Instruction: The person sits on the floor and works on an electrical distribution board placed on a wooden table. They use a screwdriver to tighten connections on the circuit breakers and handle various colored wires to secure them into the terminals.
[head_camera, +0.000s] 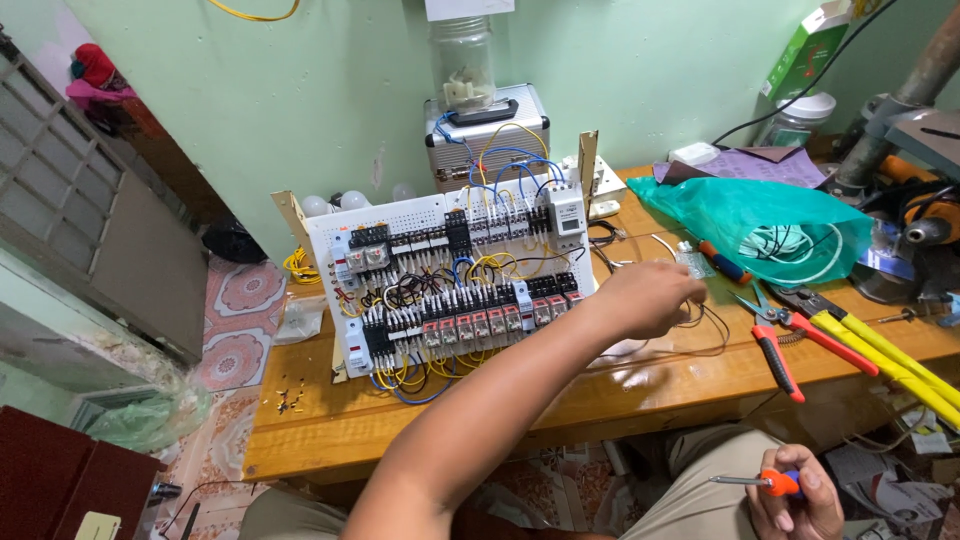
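Single head-worn view, looking down and forward over the wooden bench (fairly near), facing the green wall

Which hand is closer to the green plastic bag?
The left hand. It reaches over the wooden table, just left of the green plastic bag, fingers among thin black wires. The right hand is down by the lap, holding an orange-handled screwdriver, far below the bag.

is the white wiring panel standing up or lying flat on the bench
Standing up: the wiring panel leans back slightly on wooden side supports on the bench, its face toward the camera.
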